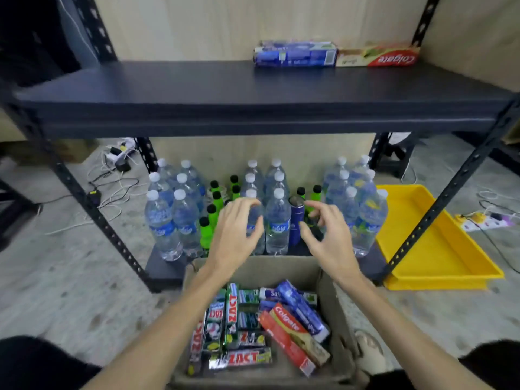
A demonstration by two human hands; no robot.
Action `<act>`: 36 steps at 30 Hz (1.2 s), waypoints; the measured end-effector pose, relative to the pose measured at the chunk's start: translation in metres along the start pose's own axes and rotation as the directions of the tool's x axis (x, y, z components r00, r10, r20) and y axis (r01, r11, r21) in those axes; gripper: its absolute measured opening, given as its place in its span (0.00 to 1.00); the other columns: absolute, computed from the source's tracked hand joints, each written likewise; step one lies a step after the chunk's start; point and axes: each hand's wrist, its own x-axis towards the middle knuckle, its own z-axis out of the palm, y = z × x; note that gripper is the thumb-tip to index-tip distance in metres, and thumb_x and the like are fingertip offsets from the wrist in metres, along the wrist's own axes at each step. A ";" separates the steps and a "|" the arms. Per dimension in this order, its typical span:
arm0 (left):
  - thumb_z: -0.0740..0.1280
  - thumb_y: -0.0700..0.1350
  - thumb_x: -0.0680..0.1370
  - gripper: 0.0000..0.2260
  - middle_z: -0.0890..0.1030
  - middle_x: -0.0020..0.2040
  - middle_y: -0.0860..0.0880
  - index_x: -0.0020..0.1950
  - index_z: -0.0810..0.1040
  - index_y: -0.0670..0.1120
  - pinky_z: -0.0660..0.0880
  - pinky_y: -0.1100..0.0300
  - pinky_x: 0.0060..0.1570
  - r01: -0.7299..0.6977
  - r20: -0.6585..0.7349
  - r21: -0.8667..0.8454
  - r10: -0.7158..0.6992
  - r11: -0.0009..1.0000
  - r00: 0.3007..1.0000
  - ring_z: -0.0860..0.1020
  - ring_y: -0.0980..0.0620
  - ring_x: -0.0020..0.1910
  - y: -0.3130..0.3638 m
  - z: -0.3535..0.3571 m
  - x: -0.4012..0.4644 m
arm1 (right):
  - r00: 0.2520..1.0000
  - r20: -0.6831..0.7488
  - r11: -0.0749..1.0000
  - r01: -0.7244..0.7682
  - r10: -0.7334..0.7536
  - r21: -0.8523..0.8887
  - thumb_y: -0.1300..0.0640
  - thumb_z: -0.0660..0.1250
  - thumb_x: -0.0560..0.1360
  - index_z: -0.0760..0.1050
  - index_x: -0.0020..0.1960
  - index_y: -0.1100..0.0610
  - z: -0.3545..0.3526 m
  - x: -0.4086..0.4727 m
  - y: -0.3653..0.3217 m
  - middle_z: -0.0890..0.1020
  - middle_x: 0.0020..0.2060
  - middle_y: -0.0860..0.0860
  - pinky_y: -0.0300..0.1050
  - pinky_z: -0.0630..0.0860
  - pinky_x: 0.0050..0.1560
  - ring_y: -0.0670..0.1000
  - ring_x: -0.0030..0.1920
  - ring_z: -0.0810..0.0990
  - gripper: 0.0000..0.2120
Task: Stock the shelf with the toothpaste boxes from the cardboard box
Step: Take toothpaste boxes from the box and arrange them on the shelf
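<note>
- The left hand hangs in the air above the far edge of the box, fingers loosely curled and spread, holding nothing.
- The right hand hangs beside it at the same height, fingers also loosely curled and apart, holding nothing.
- The two hands are near each other but not touching; a water bottle on the lower shelf shows in the gap between them.
- Both forearms reach forward over the open box, which stands on the floor in front of the rack.
- The box holds a loose pile of toothpaste boxes: green-and-red Zact packs on the left, a red Colgate pack lying slantwise on the right, and a blue pack tilted just behind it.
- On the upper shelf, at the back right, two toothpaste boxes lie end to end against the back panel: a blue shelf pack on the left and a red-and-cream Colgate shelf pack touching its right end.
- The lower shelf carries clusters of clear water bottles with white caps, small green bottles with black caps between them, and a dark blue can just left of the right hand.
- A yellow tray lies on the floor to the right of the rack.
- Power strips and cables lie on the floor at the left.
</note>
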 end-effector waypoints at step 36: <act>0.82 0.52 0.66 0.47 0.68 0.70 0.47 0.79 0.60 0.51 0.74 0.48 0.67 0.644 0.889 0.042 -0.323 0.764 0.325 0.72 0.50 0.68 -0.111 0.225 -0.201 | 0.634 0.555 0.825 -0.265 0.538 -0.499 0.47 0.75 0.71 0.52 0.81 0.49 0.154 -0.210 0.189 0.72 0.70 0.49 0.52 0.63 0.62 0.54 0.66 0.64 0.47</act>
